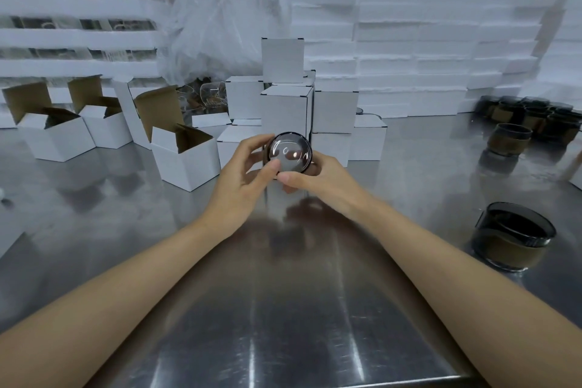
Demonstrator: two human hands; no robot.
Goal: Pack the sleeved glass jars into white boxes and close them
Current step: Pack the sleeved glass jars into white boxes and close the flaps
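Observation:
A dark glass jar (289, 153) is held in mid-air above the steel table (283, 309), its round glass base turned toward me. My left hand (244, 172) grips it from the left, with the thumb on the glass. My right hand (310, 178) grips it from the right and below. The jar's sleeve is hidden behind the fingers. An open white box (185, 159) stands just left of my hands, flaps up. Another sleeved jar (511, 238) stands upright on the table at the right.
Closed white boxes (285, 107) are stacked right behind my hands. Two more open boxes (56, 135) sit at the far left. Several sleeved jars (532, 118) cluster at the far right. Foam slabs (419, 41) and plastic bags (220, 25) fill the back.

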